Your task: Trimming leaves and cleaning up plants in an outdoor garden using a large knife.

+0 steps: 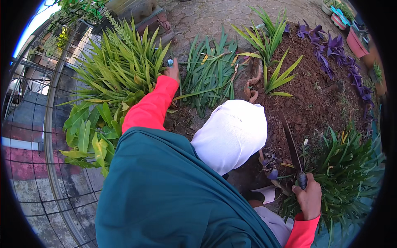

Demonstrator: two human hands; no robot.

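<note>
My right hand (308, 193) grips the dark handle of a long knife (291, 144), its blade pointing away from me over the soil. Just right of that hand is a dense clump of dark green strap-leaved plants (344, 173). Over at the left, my left hand (172, 73) is at the edge of a big clump of light green long-leaved plants (124, 59), one finger raised. A small pale blue item (170, 63) shows beside it; whether I hold it is unclear. Cut long green leaves (211, 66) lie piled on the ground between the two sides.
Reddish-brown soil (313, 80) fills the bed at right, bordered by purple-leaved plants (332, 46). Young green plants (276, 74) grow by a twisted root (250, 86). A wire fence (51, 124) runs along the left. Paving (204, 15) and a pink planter (356, 43) are farther off.
</note>
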